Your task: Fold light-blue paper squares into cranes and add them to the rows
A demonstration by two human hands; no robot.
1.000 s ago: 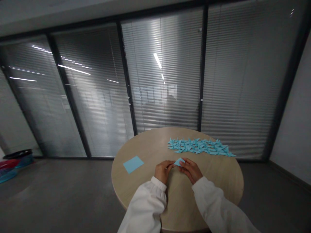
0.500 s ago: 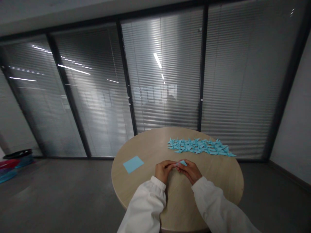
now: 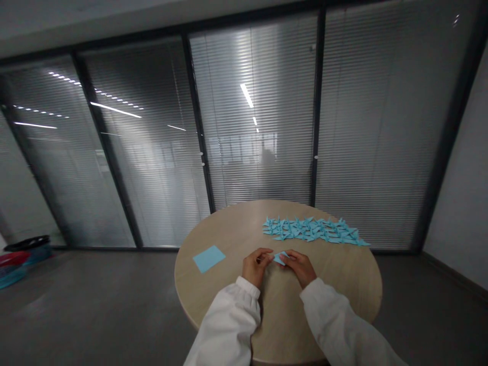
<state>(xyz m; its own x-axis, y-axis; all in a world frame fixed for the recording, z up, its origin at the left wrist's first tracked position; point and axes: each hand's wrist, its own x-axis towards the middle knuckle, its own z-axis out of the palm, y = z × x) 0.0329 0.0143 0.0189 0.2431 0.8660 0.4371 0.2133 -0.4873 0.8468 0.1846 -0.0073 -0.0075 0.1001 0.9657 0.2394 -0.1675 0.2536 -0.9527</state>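
A small piece of folded blue paper [image 3: 280, 257] is held just above the table, between my two hands. My right hand [image 3: 300, 266] pinches its right side, thumb on top and the fingers partly hidden beneath. At the paper's left tip is my left hand [image 3: 254, 265], fingers curled and thumb against the edge; the exact contact is too small to see well. Left of my hands lies a flat square sheet of blue paper [image 3: 209, 259]. Beyond my right hand, several folded blue paper cranes [image 3: 312, 230] sit packed together in rows.
The round wooden table [image 3: 229, 223] carries all the paper. Behind it runs a glass partition with blinds [image 3: 259, 178]. Bins with bags [image 3: 32, 250] stand on the floor at far left.
My left index finger has lifted a little off the folded paper. The folded paper has shifted slightly left and shows more of its surface between my hands.
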